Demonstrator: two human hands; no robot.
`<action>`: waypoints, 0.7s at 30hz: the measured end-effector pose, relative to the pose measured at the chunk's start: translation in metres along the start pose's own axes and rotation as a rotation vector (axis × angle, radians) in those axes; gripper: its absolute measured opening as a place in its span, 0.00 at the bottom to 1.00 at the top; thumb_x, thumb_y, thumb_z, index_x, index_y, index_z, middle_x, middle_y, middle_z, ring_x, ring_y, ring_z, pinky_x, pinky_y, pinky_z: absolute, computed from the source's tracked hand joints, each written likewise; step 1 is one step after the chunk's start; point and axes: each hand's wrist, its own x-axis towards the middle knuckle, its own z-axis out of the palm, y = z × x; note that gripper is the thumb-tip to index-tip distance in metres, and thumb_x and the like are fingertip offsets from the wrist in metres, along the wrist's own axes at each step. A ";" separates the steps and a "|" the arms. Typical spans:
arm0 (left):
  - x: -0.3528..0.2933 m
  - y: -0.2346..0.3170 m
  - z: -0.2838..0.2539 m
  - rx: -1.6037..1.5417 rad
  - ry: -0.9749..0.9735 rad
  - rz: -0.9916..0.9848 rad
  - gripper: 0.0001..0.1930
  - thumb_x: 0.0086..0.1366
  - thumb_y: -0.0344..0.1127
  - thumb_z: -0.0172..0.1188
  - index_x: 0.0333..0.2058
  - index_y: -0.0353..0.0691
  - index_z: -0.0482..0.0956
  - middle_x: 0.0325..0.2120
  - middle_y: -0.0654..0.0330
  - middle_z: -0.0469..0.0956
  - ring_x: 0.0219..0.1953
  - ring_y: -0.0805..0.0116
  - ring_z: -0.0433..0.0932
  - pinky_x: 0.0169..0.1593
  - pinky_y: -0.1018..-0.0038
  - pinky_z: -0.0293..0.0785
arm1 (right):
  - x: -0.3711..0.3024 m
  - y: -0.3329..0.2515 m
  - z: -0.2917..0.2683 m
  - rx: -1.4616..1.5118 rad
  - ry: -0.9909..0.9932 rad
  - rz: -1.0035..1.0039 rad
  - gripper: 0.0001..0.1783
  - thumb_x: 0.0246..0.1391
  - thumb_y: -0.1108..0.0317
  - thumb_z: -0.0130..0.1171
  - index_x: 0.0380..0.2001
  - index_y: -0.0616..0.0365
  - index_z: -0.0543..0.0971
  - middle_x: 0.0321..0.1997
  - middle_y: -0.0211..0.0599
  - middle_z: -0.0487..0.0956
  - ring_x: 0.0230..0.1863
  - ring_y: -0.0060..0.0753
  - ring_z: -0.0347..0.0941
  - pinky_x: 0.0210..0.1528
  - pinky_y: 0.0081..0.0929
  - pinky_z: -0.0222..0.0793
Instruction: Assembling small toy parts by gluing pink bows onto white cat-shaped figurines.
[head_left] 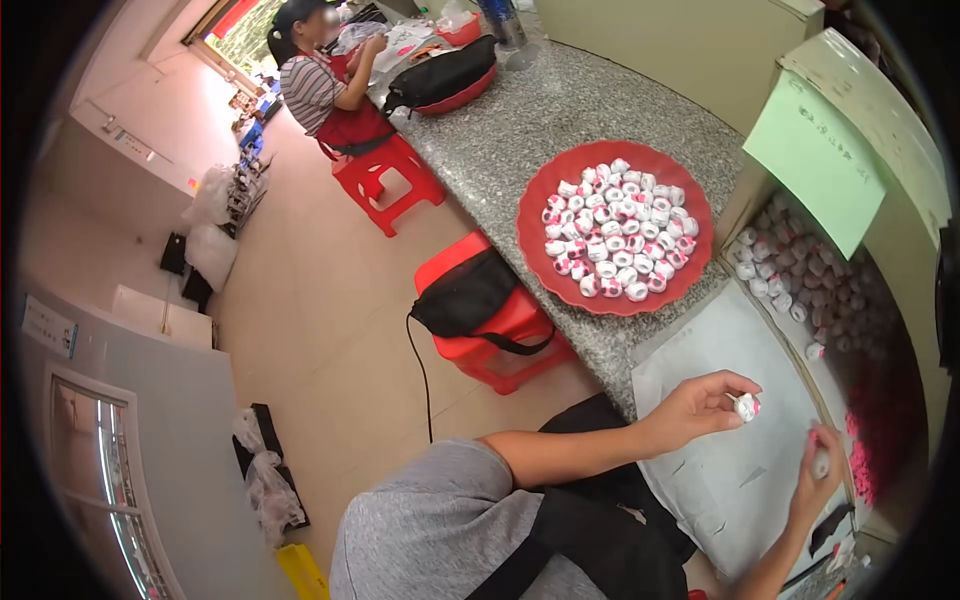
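My left hand [700, 405] is closed in a pinch on a small white-and-pink piece [748, 407], held above a white sheet [700, 480] on the worktop. To its right, my right hand [818, 475] has its fingers curled around a small whitish round piece [821, 463]; part of that piece is hidden by the hand. Beyond the sheet stands a red scalloped bowl [531, 245] with many similar white-and-pink pieces, some showing a round hole. On the right, white pieces [770, 285] lie heaped in a shaded compartment, with small bright pink pieces [860, 465] nearer me.
A green paper note [815, 160] hangs from the partition at right. Left of the granite counter [560, 110] stands a red stool [465, 350] with a black bag [470, 300]. Farther off, a person [325, 85] sits at the counter beside a red basin with a black cover.
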 end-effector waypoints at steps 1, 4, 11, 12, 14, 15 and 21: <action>0.001 -0.002 0.000 -0.023 -0.022 -0.026 0.18 0.53 0.24 0.49 0.44 0.35 0.61 0.38 0.63 0.66 0.41 0.78 0.65 0.43 0.81 0.61 | -0.009 -0.015 0.006 0.101 -0.001 0.103 0.07 0.39 0.81 0.49 0.27 0.65 0.71 0.26 0.37 0.71 0.30 0.25 0.65 0.34 0.16 0.59; 0.003 -0.001 -0.001 -0.036 0.006 -0.026 0.17 0.52 0.23 0.49 0.43 0.35 0.62 0.37 0.63 0.67 0.39 0.78 0.66 0.42 0.81 0.62 | -0.025 -0.042 0.024 0.392 -0.023 0.400 0.06 0.36 0.80 0.52 0.24 0.64 0.70 0.23 0.35 0.70 0.23 0.22 0.63 0.26 0.14 0.59; 0.002 -0.001 0.005 0.102 0.002 -0.070 0.16 0.51 0.22 0.49 0.42 0.34 0.63 0.37 0.57 0.68 0.40 0.72 0.67 0.45 0.76 0.64 | -0.037 -0.062 0.043 0.953 0.209 0.566 0.07 0.32 0.84 0.55 0.19 0.65 0.70 0.23 0.41 0.72 0.22 0.22 0.66 0.22 0.14 0.61; 0.002 -0.003 0.007 0.115 0.003 -0.074 0.16 0.51 0.22 0.49 0.42 0.33 0.63 0.38 0.56 0.68 0.41 0.72 0.67 0.44 0.76 0.64 | -0.038 -0.061 0.041 0.940 0.234 0.582 0.07 0.32 0.84 0.55 0.19 0.65 0.70 0.23 0.41 0.72 0.22 0.22 0.66 0.22 0.14 0.61; 0.001 -0.007 0.011 0.124 -0.006 -0.093 0.16 0.51 0.22 0.49 0.41 0.33 0.63 0.38 0.54 0.67 0.41 0.71 0.67 0.44 0.75 0.64 | -0.041 -0.059 0.038 1.011 0.177 0.560 0.08 0.32 0.84 0.56 0.19 0.65 0.70 0.23 0.41 0.72 0.22 0.23 0.67 0.21 0.14 0.62; 0.000 -0.010 0.013 0.172 -0.024 -0.058 0.16 0.51 0.21 0.50 0.41 0.33 0.63 0.39 0.53 0.67 0.41 0.71 0.67 0.44 0.75 0.64 | -0.043 -0.059 0.036 1.018 0.185 0.557 0.07 0.33 0.83 0.56 0.19 0.65 0.69 0.23 0.40 0.72 0.23 0.23 0.67 0.21 0.14 0.63; -0.003 -0.019 0.019 0.330 -0.037 0.042 0.15 0.50 0.19 0.50 0.39 0.32 0.65 0.39 0.53 0.67 0.41 0.69 0.67 0.43 0.76 0.65 | -0.043 -0.062 0.038 1.044 0.181 0.615 0.07 0.33 0.83 0.53 0.20 0.64 0.67 0.22 0.42 0.69 0.19 0.26 0.64 0.20 0.17 0.60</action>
